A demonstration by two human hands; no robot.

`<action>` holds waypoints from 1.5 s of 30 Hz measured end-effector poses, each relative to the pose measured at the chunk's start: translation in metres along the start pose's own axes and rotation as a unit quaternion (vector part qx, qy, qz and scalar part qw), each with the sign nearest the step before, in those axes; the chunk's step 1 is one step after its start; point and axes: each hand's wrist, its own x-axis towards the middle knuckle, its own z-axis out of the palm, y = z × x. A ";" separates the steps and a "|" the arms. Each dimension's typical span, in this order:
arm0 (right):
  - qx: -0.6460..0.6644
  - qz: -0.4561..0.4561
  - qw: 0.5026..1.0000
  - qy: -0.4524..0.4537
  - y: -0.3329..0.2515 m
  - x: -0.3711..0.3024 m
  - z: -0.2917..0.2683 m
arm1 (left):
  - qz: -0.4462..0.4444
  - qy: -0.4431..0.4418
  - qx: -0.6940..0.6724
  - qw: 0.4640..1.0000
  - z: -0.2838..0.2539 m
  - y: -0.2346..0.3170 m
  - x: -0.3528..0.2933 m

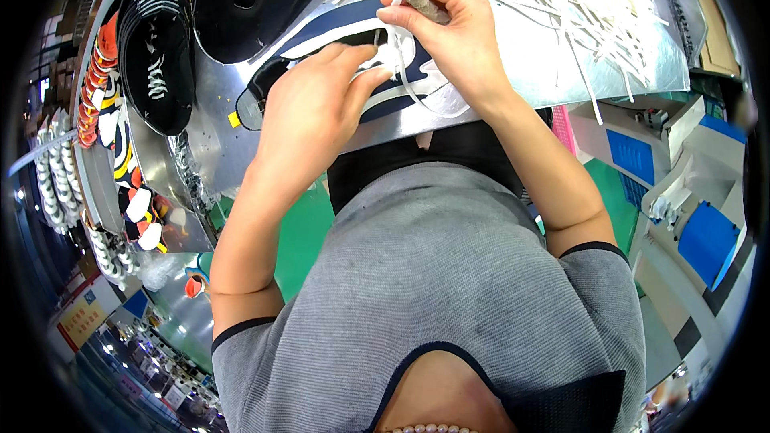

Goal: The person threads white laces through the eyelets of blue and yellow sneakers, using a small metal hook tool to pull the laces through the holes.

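A navy and white shoe upper (429, 100) lies on the metal table in front of me. My left hand (313, 100) is closed over its near left side, thumb and fingers gripping it by the opening. Above its right part, my right hand (459, 40) is closed around a hand tool with a wrapped brownish handle (427, 6). The tool's thin metal shaft points up and left; its tip is too small to make out. A white shoelace (401, 64) hangs from beside the right thumb and forefinger down across the upper. Whether the fingers pinch it, I cannot tell.
A large pile of loose white shoelaces (553, 0) covers the far right of the table. Two black trays stand at the left, the nearer (164, 80) holding white scraps. Orange and white shoe pieces (98, 84) are stacked beyond. Boxes with blue panels (706, 244) stand at right.
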 end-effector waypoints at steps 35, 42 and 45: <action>-0.298 -0.014 0.950 -0.094 -0.007 -0.051 -0.035 | -0.070 -0.061 -0.178 0.980 0.036 -0.028 0.028; -0.482 -0.030 0.872 -0.084 -0.003 -0.042 0.003 | 0.055 0.008 -0.077 0.995 0.047 -0.011 0.018; -0.417 -0.044 0.903 -0.090 -0.006 -0.055 -0.012 | 0.090 0.068 -0.030 0.993 0.043 -0.012 0.004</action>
